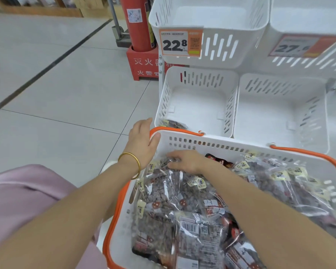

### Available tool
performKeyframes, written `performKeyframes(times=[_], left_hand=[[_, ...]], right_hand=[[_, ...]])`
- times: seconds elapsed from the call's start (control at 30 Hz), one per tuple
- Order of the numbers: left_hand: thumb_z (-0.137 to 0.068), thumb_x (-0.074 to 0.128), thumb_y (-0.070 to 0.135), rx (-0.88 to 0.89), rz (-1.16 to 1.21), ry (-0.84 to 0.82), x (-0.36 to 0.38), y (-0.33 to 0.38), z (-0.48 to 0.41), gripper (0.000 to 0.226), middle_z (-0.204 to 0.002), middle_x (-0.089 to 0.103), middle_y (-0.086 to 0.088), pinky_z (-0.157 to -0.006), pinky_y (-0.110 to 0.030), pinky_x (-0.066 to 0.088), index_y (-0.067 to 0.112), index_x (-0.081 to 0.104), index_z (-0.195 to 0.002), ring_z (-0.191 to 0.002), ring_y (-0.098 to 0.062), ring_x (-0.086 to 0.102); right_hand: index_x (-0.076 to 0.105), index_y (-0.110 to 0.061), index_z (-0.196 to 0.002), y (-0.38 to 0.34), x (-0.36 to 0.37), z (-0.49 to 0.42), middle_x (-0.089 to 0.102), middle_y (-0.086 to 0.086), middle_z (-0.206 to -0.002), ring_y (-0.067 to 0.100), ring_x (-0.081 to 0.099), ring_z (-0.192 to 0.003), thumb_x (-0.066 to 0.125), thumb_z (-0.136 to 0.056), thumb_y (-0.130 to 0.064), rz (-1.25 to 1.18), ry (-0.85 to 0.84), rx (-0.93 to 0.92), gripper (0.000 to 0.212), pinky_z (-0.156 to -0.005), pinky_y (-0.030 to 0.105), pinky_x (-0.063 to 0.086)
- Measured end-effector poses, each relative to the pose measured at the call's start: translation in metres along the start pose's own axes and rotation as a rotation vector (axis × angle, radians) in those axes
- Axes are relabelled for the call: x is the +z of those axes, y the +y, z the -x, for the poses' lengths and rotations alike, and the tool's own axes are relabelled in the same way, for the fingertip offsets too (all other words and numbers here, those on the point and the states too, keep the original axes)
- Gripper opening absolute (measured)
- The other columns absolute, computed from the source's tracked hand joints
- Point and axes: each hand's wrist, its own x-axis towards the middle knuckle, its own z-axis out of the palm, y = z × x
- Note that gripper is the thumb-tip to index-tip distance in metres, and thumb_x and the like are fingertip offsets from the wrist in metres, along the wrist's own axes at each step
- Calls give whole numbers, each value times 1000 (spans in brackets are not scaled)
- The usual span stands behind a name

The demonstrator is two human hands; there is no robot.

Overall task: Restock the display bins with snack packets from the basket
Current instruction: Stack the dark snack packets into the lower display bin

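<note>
floor (56,98): large pale grey tiles, thin dark joints, evenly lit with a soft sheen. dark stripe (47,68): one line running diagonally across the tiles toward the far side. fire extinguisher (138,26): red cylinder, upright, with a white printed label (134,15) — seated in a red stand (144,65) bearing white characters. metal base (120,33): grey, on the floor just beside the extinguisher. far edge: wooden plinth (41,11) and cardboard boxes (93,6), blurred.

Free path: lower left bin (164,101) open from above (one packet (173,124) in its front corner); upper bin (209,55) overhangs its rear; basket (221,145) crosses its front edge.
</note>
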Motion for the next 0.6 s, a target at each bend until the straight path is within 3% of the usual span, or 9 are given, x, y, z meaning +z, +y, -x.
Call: performKeyframes(times=[0.17,0.33,0.4,0.47,0.6], left_hand=[[-99,40,32,-60,-28,-105,-12,9,5,55,-154,7,-2,-115,-36,18,16,20,-148,-142,-23,14],[-97,43,34,-115,-12,-143,-14,15,13,57,-153,8,-6,-113,-39,24,14,22,-147,-135,-29,30],[-96,47,31,-108,-19,-156,-13,16,18,59,-152,9,-8,-113,-36,24,14,22,-147,-134,-29,31],[-95,49,27,-94,-7,-153,-13,18,21,58,-151,12,-9,-112,-33,23,14,25,-146,-134,-27,31],[-94,51,22,-56,-29,-180,-13,16,23,55,-147,19,-8,-111,-30,22,16,29,-145,-135,-24,28]], right_hand=[[62,-20,-123,-7,7,7,56,5,-132,21,53,-117,69,-85,-23,-222,216,71,38,-99,28,41],[71,-14,-106,-3,18,22,67,4,-114,18,61,-104,76,-78,-15,-403,420,98,29,-97,30,46],[73,-16,-88,-1,22,27,70,2,-96,16,63,-83,76,-77,-11,-526,504,92,12,-89,35,51],[68,-19,-69,1,21,35,67,-3,-79,12,57,-63,75,-79,-10,-589,584,100,15,-79,41,54],[66,-16,-75,11,19,47,68,1,-82,18,63,-78,68,-85,-11,-487,598,80,11,-79,39,54]])
